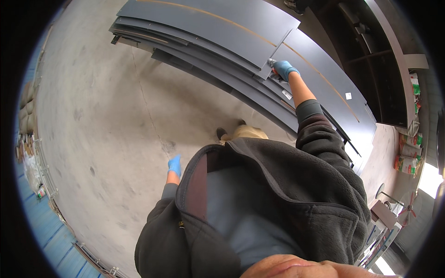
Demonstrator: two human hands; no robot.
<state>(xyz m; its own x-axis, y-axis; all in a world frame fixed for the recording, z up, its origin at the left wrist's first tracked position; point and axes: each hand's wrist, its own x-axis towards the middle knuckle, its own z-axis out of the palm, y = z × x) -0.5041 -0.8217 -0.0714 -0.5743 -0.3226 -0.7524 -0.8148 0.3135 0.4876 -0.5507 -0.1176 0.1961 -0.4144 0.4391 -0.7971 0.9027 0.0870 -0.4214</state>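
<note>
My right hand (285, 69), in a blue glove, reaches out to the corner of the top dark grey panel (218, 32) of a stack. Its fingers are closed around a small grey thing (272, 62) with a touch of orange, pressed close to the panel's corner; what it is I cannot make out. Grey crumpled material shows just below the fingers. Low at my left side hangs my left hand (174, 165), also gloved in blue. It looks loosely open, holds nothing I can see, and is apart from the panels, over the concrete floor.
More grey panels (324, 69) lie at the right of the stack, with a thin tan strip along them. A dark open cabinet (380, 69) stands at the far right. Beyond it are packed bags (409, 150) and a fan (408, 208). Cracked concrete floor (102, 139) stretches left.
</note>
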